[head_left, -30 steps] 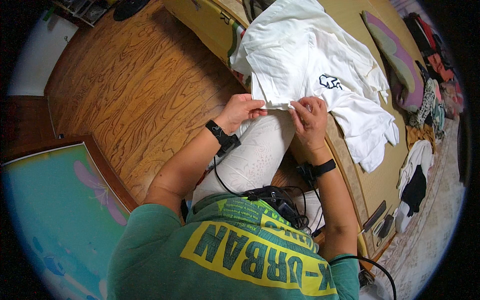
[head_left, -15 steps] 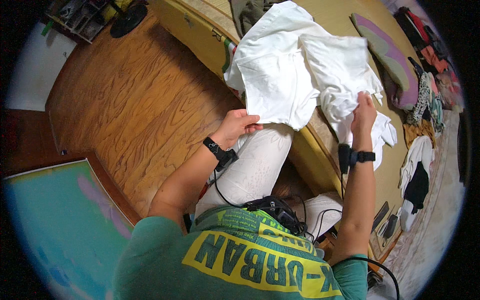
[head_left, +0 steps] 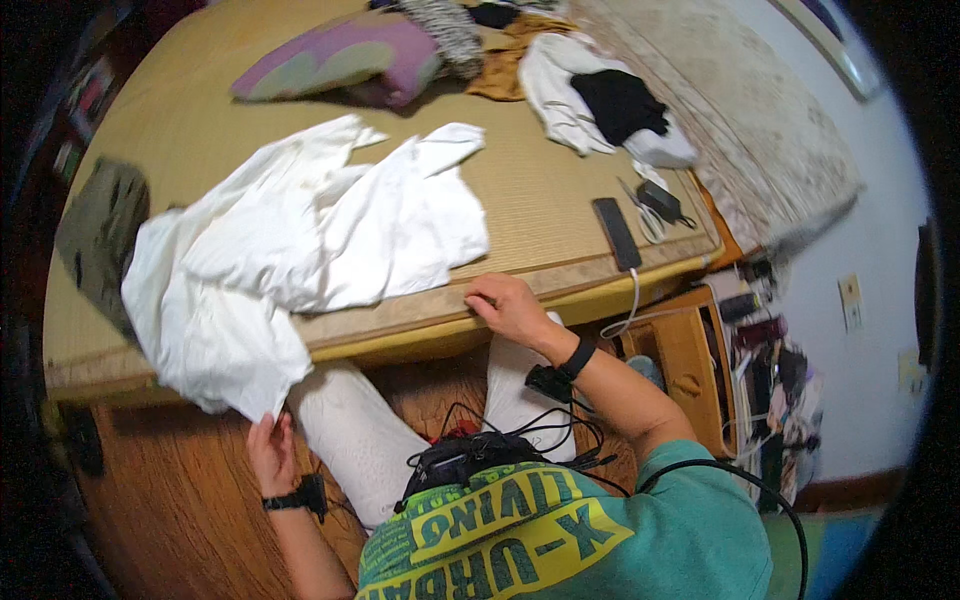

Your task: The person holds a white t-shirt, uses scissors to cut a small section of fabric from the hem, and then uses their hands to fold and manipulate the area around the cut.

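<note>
A large white garment (head_left: 260,240), crumpled with several parts spread out, lies on the woven mat of the bed and hangs over its front edge. At the lowest corner of the hanging part, my left hand (head_left: 272,455) pinches the cloth between its fingertips. My right hand (head_left: 512,315) is by the bed's front edge, right of the garment and apart from it. Its fingers are curled in, and nothing shows in them. I cannot make out the exact kind of garment, since its folds overlap.
The bed mat (head_left: 540,220) carries a phone (head_left: 616,235) with a white cable, scissors (head_left: 652,225) and a black adapter (head_left: 662,203). Beyond lie a purple-green pillow (head_left: 345,62) and black clothing (head_left: 622,105). Dark cloth (head_left: 105,225) is at left. An open wooden drawer (head_left: 685,375) stands at right.
My view has swung to the right, bringing the phone, scissors and drawer into sight. My right hand has let go of the white garment; my left still holds a corner of it.
</note>
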